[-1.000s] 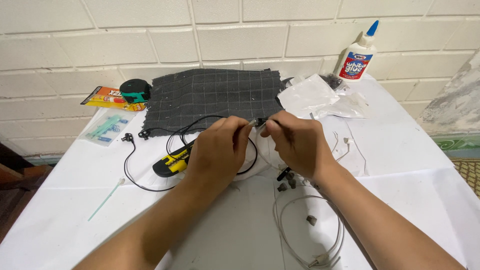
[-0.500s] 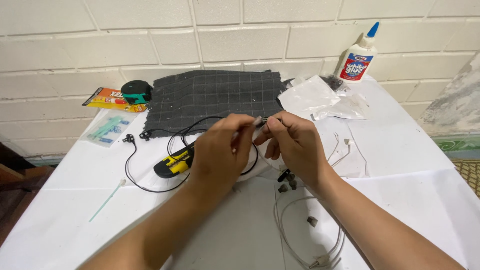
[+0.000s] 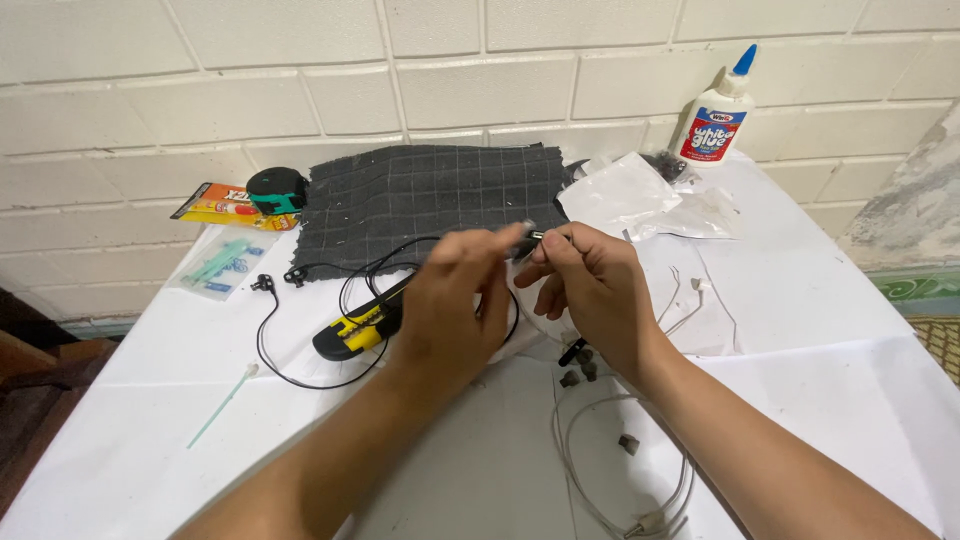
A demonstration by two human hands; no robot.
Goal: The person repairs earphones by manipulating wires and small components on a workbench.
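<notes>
Above the middle of the white table (image 3: 820,330), my left hand (image 3: 455,300) and my right hand (image 3: 590,290) meet, fingertips pinched together on a small dark plug (image 3: 527,242) at the end of a black earphone cable (image 3: 300,372). The cable trails down and left, looping on the table and ending in two black earbuds (image 3: 278,279). A yellow and black utility knife (image 3: 358,330) lies just under my left hand, partly hidden by it.
A dark checked cloth (image 3: 425,195) lies at the back by the brick wall. A white glue bottle (image 3: 716,115) stands back right, beside clear plastic bags (image 3: 640,195). A tape measure (image 3: 276,190) and packets sit back left. A white cable (image 3: 610,470) and small dark pieces (image 3: 580,365) lie near me.
Both hands stay pinched together on the plug and have shifted slightly. The table's other objects have not moved.
</notes>
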